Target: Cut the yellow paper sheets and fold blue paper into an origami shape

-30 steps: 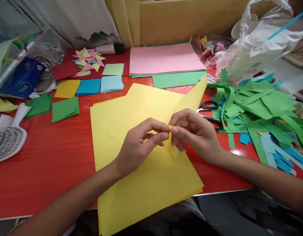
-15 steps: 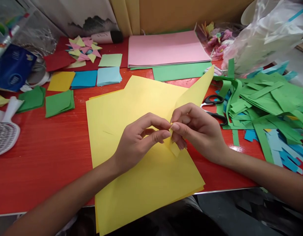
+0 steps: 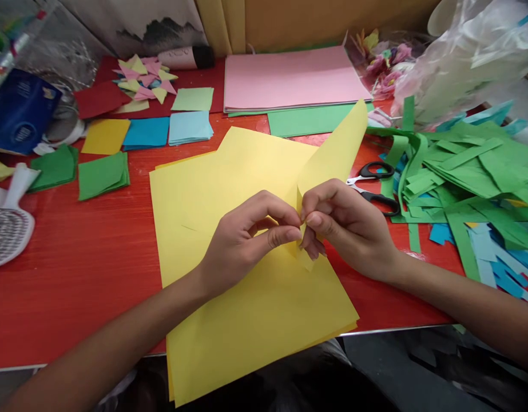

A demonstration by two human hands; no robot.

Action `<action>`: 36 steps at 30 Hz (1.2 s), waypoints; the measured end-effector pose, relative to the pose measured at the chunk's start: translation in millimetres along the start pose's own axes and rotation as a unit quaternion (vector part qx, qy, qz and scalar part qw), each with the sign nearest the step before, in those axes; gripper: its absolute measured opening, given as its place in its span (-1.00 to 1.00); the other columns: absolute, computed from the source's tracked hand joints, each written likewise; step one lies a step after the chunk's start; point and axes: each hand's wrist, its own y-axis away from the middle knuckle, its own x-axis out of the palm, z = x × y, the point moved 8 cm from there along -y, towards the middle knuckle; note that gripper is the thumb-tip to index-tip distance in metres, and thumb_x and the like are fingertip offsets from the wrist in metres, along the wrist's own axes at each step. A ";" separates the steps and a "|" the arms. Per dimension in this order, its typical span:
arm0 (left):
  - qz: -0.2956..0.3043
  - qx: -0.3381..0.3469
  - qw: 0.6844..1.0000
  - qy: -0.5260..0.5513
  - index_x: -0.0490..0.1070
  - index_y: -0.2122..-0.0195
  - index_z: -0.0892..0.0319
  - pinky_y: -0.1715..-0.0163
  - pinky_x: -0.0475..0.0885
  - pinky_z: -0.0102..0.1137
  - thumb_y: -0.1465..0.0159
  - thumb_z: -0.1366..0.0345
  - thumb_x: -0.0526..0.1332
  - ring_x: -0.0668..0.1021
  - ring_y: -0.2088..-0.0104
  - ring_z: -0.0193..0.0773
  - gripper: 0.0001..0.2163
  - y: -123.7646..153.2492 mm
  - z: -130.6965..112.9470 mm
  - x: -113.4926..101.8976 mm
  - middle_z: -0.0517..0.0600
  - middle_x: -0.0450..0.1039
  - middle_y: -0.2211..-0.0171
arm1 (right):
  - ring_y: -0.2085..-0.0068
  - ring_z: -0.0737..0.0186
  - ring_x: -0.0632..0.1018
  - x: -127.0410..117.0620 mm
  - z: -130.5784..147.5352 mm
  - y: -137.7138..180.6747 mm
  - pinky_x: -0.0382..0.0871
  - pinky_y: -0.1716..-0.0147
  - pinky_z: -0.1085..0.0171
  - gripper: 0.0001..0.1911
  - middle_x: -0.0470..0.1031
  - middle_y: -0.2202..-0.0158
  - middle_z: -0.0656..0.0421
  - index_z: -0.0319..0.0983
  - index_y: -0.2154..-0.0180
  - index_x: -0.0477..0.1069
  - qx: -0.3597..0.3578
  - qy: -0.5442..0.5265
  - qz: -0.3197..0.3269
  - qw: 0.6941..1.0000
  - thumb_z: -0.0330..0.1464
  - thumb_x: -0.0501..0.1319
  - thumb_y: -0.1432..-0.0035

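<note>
A large sheet of yellow paper (image 3: 255, 166) lies over at least one more yellow sheet on the red table, its lower part hanging past the front edge. The right side of the top sheet stands up as a raised flap (image 3: 336, 149). My left hand (image 3: 246, 240) pinches the paper at the base of this flap between thumb and fingertips. Close against it, my right hand (image 3: 353, 229) pinches the flap itself, and a small end of paper shows below its fingers. The fingertips of both hands nearly meet. Black-handled scissors (image 3: 369, 196) lie just right of the flap.
Green paper strips (image 3: 482, 166) pile up at the right, with blue scraps (image 3: 508, 277) below. Pink sheets (image 3: 289, 80) lie at the back. Small paper squares (image 3: 146, 133) and a folded paper star (image 3: 146, 80) are at the back left. A hairbrush (image 3: 15, 229) lies far left.
Both hands have shifted slightly up and right, still pinching the yellow paper. The flap leans a little more to the left, showing more of the scissors. The view has shifted slightly.
</note>
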 end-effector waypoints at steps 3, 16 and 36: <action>0.004 -0.009 1.000 0.020 0.44 0.34 0.18 0.34 0.48 -0.51 -0.17 0.51 0.27 0.51 0.33 -0.41 -0.89 1.5 1.0 1.0 -0.08 0.38 0.36 | 0.55 0.55 0.41 1.6 3.6 -0.3 0.32 0.59 0.52 -0.95 0.36 0.47 0.29 -0.23 0.23 0.22 -0.011 0.017 0.010 1.000 -0.44 0.02 -0.34; 0.012 -0.047 0.994 0.094 0.38 0.32 0.19 0.30 0.55 -0.40 -0.19 0.41 0.27 0.58 0.33 -0.33 -0.93 3.6 5.1 5.5 -0.09 0.35 0.36 | 0.45 0.52 0.44 2.9 6.9 -2.8 0.37 0.50 0.47 -0.92 0.35 0.32 0.20 -0.30 0.20 0.32 0.023 -0.062 0.017 0.998 -0.46 0.07 -0.30; 0.024 -0.030 0.997 0.062 0.38 0.32 0.18 0.25 0.52 -0.42 -0.21 0.46 0.24 0.56 0.29 -0.34 -0.92 3.6 0.9 6.9 -0.08 0.35 0.36 | 0.46 0.45 0.41 0.0 -6.0 -2.7 0.33 0.51 0.41 -0.94 0.39 0.34 0.20 -0.27 0.25 0.37 0.105 -0.124 0.016 0.987 -0.42 0.16 -0.23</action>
